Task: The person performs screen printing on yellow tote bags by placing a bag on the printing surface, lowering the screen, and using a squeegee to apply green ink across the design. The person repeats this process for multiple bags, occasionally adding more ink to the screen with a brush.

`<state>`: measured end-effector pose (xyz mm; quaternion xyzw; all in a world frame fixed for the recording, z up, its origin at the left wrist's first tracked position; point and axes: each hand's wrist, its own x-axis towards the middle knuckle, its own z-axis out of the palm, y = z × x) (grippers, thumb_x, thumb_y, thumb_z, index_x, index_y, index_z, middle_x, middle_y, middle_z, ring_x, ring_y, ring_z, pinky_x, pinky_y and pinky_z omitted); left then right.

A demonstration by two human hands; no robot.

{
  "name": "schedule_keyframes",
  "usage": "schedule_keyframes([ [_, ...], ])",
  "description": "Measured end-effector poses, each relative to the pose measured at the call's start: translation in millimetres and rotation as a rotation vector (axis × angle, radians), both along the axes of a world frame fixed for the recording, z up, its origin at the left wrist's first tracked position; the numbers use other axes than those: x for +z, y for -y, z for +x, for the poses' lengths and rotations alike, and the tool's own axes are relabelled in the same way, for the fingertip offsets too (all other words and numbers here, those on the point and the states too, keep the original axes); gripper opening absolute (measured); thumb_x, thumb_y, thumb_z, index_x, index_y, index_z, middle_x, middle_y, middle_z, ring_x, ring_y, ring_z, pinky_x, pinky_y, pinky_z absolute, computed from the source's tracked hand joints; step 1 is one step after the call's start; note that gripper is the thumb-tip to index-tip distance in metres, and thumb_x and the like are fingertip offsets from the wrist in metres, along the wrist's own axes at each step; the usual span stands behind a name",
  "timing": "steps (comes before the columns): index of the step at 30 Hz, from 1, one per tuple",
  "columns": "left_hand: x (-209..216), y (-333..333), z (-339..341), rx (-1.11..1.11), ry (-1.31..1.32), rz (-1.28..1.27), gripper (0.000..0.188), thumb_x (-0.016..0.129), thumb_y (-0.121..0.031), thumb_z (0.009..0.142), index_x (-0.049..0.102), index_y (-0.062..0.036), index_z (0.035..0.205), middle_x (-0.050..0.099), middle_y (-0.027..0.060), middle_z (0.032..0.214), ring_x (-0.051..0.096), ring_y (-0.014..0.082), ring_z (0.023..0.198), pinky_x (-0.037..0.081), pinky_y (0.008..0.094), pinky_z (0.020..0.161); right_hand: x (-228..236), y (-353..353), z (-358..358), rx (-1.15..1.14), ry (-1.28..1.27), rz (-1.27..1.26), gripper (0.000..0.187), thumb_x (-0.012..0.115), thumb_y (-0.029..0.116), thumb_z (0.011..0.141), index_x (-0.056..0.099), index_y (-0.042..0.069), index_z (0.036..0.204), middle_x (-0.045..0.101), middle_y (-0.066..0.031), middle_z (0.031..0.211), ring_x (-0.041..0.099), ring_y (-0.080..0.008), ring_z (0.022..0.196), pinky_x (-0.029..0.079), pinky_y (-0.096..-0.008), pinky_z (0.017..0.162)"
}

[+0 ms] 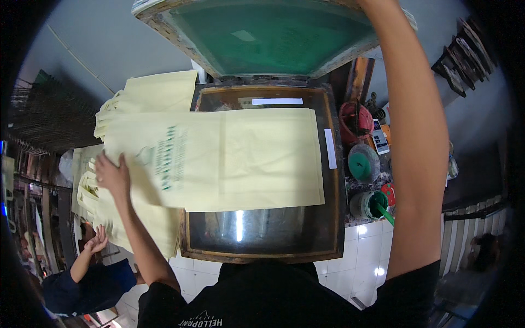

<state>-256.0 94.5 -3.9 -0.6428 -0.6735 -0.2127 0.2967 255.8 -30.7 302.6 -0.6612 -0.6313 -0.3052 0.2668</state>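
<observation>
A long cream fabric bag (262,158) with a green print near its left end lies across a dark, wood-rimmed printing table (262,240). My left hand (113,174) is closed on the bag's left end, which bends up and looks blurred. Above the far side of the table, a screen-printing frame (268,38) with green mesh stands tilted up. My right forearm (415,126) stretches up to the frame's right side. The right hand itself lies beyond the upper edge of the picture.
Stacked cream bags (158,90) lie at the left, with more bags (147,224) nearer. At right are a green ink tub (363,206), a bowl of green ink (362,164), a red bucket (355,120) and a phone (379,136). Another person (90,284) is at lower left.
</observation>
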Motion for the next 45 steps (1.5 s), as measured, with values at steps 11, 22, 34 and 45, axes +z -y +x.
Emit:
schedule_keyframes([
  [11, -77.6, 124.2, 371.9, -1.111, -0.026, -0.575, 0.022, 0.065, -0.005, 0.076, 0.067, 0.0008, 0.098, 0.064, 0.0156, 0.107, 0.058, 0.0305, 0.105, 0.043, 0.0425, 0.089, -3.1, -0.3, 11.4, 0.086, -0.038, -0.015, 0.042, 0.074, 0.034, 0.087, 0.075, -0.006, 0.101, 0.072, -0.0286, 0.097, 0.069, -0.0421, 0.091, 0.053, -0.0472, 0.086],
  [22, -70.2, 110.6, 383.5, -1.278, -0.211, -0.54, 0.027, 0.063, -0.005, 0.077, 0.062, 0.0028, 0.103, 0.062, 0.0171, 0.107, 0.057, 0.0314, 0.105, 0.041, 0.041, 0.09, -2.0, 8.2, 7.9, 0.08, -0.045, -0.049, 0.04, 0.075, 0.034, 0.087, 0.076, -0.004, 0.097, 0.073, -0.027, 0.097, 0.07, -0.0413, 0.093, 0.054, -0.0474, 0.085],
  [34, -72.1, 122.9, 458.6, -0.886, -0.023, -1.072, 0.098, 0.05, -0.076, 0.09, 0.019, -0.0192, 0.164, -0.002, 0.0242, 0.169, -0.012, 0.0421, 0.156, -0.007, 0.0629, 0.122, -4.8, 2.2, 9.1, 0.084, -0.049, -0.008, 0.037, 0.075, 0.034, 0.086, 0.078, -0.003, 0.091, 0.073, -0.0268, 0.095, 0.07, -0.0424, 0.092, 0.055, -0.0471, 0.083],
  [45, -87.7, 114.9, 462.7, -0.958, 0.008, -0.949, 0.113, 0.059, -0.081, 0.08, 0.026, -0.0096, 0.161, 0.012, 0.0262, 0.167, 0.009, 0.0444, 0.155, 0.009, 0.0644, 0.121, -15.0, -15.9, 14.2, 0.222, 0.017, 0.058, 0.031, 0.072, 0.026, 0.089, 0.077, -0.003, 0.095, 0.075, -0.0234, 0.09, 0.072, -0.0365, 0.082, 0.055, -0.0461, 0.077],
])
